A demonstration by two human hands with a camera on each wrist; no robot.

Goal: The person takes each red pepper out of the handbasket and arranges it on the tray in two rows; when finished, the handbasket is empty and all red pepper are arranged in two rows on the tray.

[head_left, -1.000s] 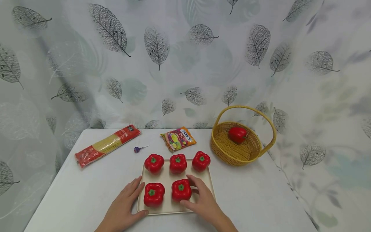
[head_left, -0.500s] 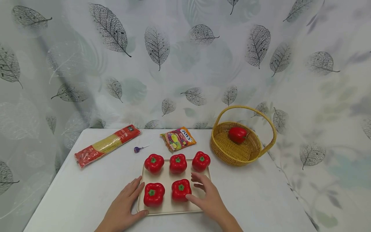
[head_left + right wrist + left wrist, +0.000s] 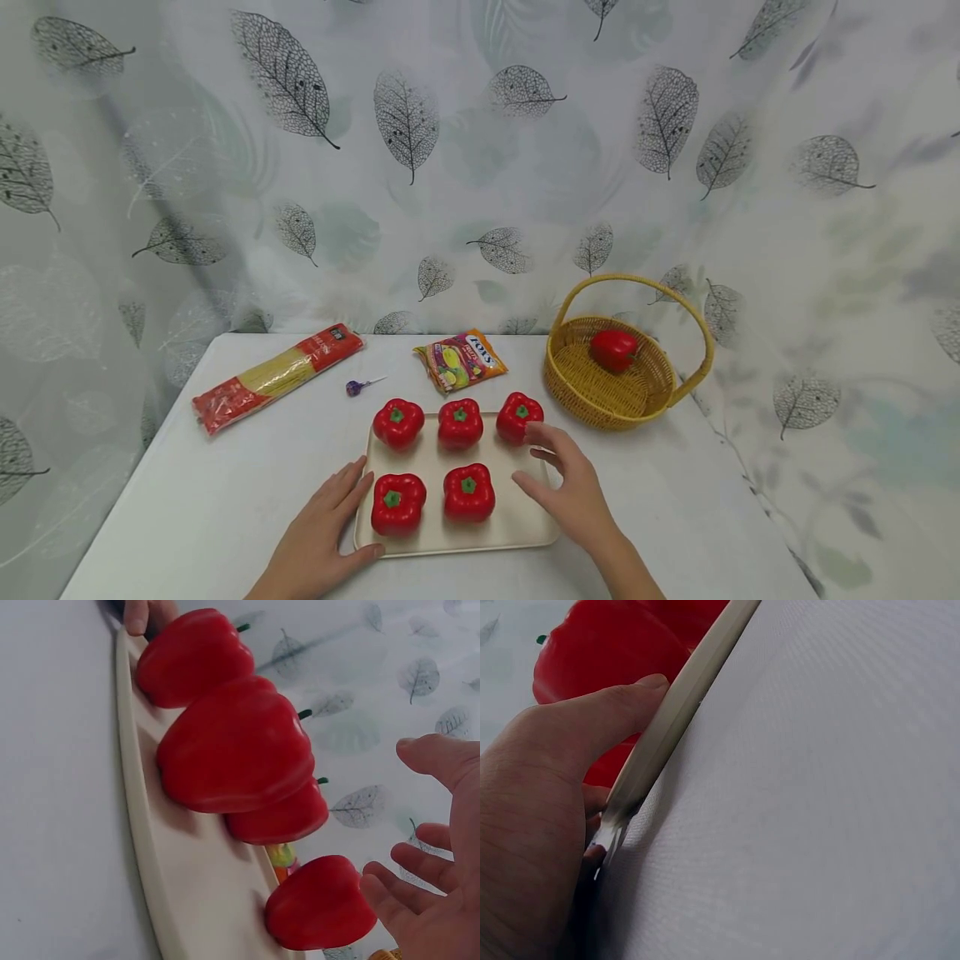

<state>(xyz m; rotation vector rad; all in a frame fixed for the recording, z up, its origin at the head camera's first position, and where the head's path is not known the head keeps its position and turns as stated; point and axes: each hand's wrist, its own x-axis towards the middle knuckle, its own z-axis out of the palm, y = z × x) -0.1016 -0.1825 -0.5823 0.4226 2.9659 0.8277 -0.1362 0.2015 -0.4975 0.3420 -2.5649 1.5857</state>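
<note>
A cream tray [image 3: 510, 533] bears several red bell peppers with green stems. My left hand [image 3: 315, 527] rests against the tray's left front corner, its fingers along the left edge and its thumb at the front rim. In the left wrist view, the thumb touches the rim [image 3: 679, 709]. My right hand [image 3: 570, 487] is over the tray's right side with fingers spread and loosely bent, holding nothing. Its fingertips overlap the lower edge of the back right bell pepper [image 3: 519, 417] in the head view; whether they touch it I cannot tell. The front right bell pepper [image 3: 468, 493] stands apart from that hand.
Behind the tray's right corner is a yellow wicker basket [image 3: 592, 412] with an arched handle and one red bell pepper [image 3: 613, 350] inside. Toward the back lie a FOX'S candy bag [image 3: 461, 360], a lollipop [image 3: 354, 387] and a red noodle pack [image 3: 281, 375]. A leaf-print curtain hangs behind.
My right hand has let go of the front right bell pepper and moved right and back, toward the back right one. That pepper stays in its place on the tray. The left hand has stayed put.
</note>
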